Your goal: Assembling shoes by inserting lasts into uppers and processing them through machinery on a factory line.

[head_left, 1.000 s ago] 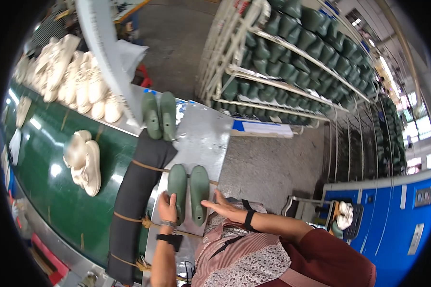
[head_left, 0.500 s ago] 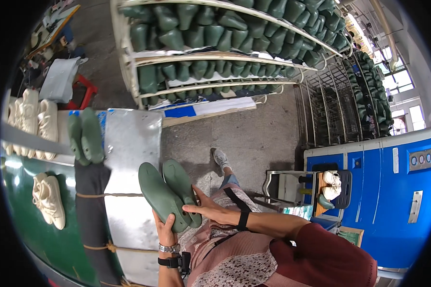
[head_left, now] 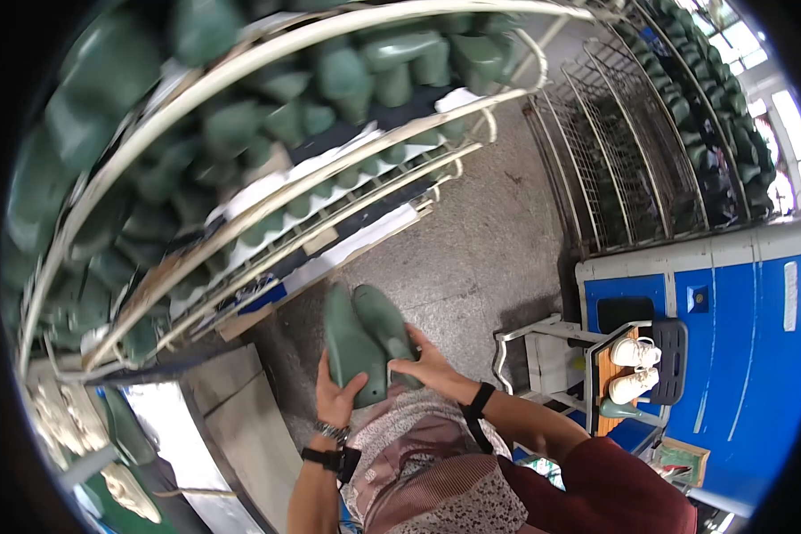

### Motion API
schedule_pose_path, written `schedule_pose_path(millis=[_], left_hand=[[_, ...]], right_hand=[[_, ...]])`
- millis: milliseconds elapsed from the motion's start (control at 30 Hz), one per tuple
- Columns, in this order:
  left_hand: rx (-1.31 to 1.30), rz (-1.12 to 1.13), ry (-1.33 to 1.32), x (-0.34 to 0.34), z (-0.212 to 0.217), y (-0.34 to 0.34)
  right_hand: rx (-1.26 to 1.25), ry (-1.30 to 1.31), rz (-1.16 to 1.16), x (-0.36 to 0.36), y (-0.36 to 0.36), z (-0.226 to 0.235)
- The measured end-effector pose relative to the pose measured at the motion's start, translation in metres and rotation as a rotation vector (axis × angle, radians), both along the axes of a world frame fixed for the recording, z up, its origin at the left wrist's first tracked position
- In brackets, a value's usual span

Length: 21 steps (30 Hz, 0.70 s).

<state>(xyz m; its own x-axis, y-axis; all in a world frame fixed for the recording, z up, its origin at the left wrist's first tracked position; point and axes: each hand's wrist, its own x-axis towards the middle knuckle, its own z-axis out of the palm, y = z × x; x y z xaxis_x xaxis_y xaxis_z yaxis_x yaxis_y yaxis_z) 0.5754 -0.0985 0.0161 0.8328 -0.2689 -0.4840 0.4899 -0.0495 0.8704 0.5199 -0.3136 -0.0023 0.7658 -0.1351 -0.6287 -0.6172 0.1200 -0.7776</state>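
I hold a pair of green shoe lasts [head_left: 363, 340] side by side in front of my body, toes pointing away from me. My left hand [head_left: 336, 400] grips the lower end of the left last from below. My right hand [head_left: 425, 363] rests on the right last's heel end, fingers curled over it. Both wrists wear dark bands. A white metal rack [head_left: 267, 151] filled with several more green lasts fills the upper left, close ahead of the pair.
A grey metal table [head_left: 240, 418] lies at lower left beside a green conveyor with pale soles. A blue machine [head_left: 739, 320] stands at right; a small stand [head_left: 632, 365] before it carries white shoes. More wire racks [head_left: 650, 133] stand at the upper right over speckled floor.
I have turned away from the conveyor table toward the rack, carrying the two green lasts with me. The rack now looms close at upper left and the table has slid to the lower left.
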Motion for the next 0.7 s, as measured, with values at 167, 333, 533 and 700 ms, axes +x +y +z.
schedule_pose_path(millis=[167, 333, 533, 700], left_hand=[[0.417, -0.415, -0.316, 0.095, -0.026, -0.151], [0.381, -0.322, -0.575, 0.160, -0.095, -0.257], [0.047, -0.049, -0.447, 0.219, -0.144, -0.348], [-0.199, 0.147, -0.252, 0.229, -0.171, -0.364]], right_hand=[[-0.080, -0.110, -0.253, 0.045, -0.131, -0.028], [-0.311, -0.431, -0.208, 0.140, -0.232, -0.081], [0.010, -0.624, -0.445, 0.246, -0.313, -0.120], [0.358, -0.352, -0.767, 0.246, -0.264, -0.149]])
